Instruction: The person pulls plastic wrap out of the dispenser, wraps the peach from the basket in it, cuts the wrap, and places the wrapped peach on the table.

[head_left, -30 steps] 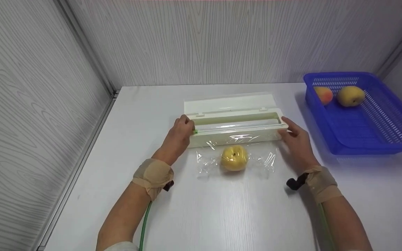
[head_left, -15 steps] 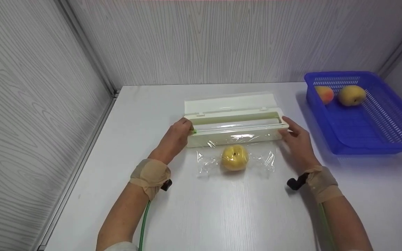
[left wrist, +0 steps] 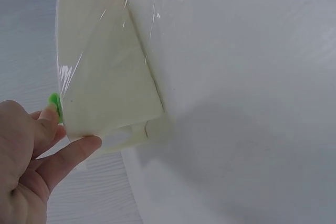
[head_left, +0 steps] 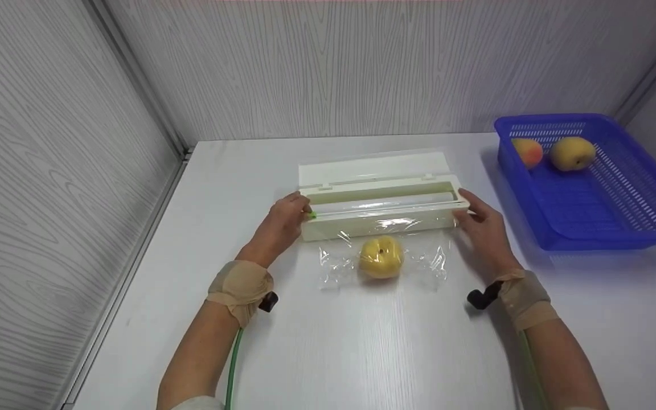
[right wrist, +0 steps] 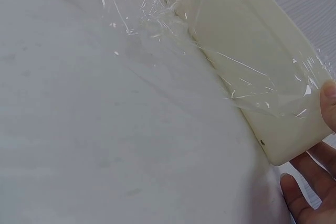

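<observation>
A cream plastic-wrap box [head_left: 379, 222] lies with its lid [head_left: 373, 166] folded back, the film roll [head_left: 385, 203] showing inside. My left hand [head_left: 282, 225] is at its left end, fingers pinching the small green slide cutter [left wrist: 55, 106] on the front edge; one finger touches the box's end. With thumb in front and fingers behind, my right hand [head_left: 484, 230] holds the right end. Clear film [head_left: 430, 265] runs from the box down over a yellow peach [head_left: 381, 257] on the table. In the right wrist view, wrinkled film [right wrist: 152, 9] hangs past the box's front.
A blue plastic basket [head_left: 607, 242] stands at the right with a yellow fruit [head_left: 572, 154] and a red-blushed peach [head_left: 528, 152] in it. Wood-grain panels [head_left: 328, 68] close off the back and left of the white table [head_left: 362, 353].
My left hand has shifted slightly left with the green slide cutter, to the box's left end. My right hand keeps its place on the box.
</observation>
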`<state>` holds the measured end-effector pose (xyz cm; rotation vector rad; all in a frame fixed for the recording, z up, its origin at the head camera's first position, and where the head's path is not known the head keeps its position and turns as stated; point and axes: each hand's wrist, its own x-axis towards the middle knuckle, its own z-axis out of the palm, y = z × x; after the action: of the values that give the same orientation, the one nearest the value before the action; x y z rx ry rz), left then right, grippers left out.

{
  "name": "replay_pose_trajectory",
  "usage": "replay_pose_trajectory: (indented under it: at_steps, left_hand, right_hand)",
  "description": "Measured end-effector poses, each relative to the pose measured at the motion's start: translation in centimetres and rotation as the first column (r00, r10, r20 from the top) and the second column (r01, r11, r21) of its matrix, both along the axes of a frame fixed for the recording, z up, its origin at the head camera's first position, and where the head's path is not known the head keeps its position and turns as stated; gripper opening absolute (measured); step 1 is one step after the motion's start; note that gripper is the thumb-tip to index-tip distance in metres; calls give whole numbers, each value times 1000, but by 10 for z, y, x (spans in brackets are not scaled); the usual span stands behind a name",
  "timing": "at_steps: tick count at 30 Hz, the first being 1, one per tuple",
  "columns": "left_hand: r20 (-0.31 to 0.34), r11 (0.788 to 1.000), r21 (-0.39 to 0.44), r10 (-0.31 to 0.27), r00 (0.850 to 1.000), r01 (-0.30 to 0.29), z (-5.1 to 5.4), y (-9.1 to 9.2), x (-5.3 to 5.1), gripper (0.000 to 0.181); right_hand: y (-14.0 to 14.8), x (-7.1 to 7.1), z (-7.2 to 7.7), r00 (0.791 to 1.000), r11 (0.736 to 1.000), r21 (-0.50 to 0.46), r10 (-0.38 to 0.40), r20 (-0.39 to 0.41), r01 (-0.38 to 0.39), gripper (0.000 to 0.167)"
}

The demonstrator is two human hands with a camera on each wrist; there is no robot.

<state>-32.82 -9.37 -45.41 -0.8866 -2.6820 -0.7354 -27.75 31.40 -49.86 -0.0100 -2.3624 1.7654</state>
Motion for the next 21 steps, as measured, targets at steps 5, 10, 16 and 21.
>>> replay_pose_trajectory:
  at_steps: [5,10,16,21]
  left_hand:
    - [9,998,62,-5,1000,4,-2,-3,-1,6]
    - [13,998,65,9,1000,-10,-3,-8,0,8]
    - [2,998,52,24,1000,-24,-4,-10,0,11]
    - [1,999,3,52,999,-52,-4,-8,5,8]
  right_hand:
    - [-1,0,0,1000,1000,-17,-7,13,8,56]
    - [-3,0,0,999,996,-92,-1,47,5,57]
    - [-2,-1,1,998,997,-77,-10,55,15,57]
    - [0,1,-1,1000,999,-32,4,10,-4,57]
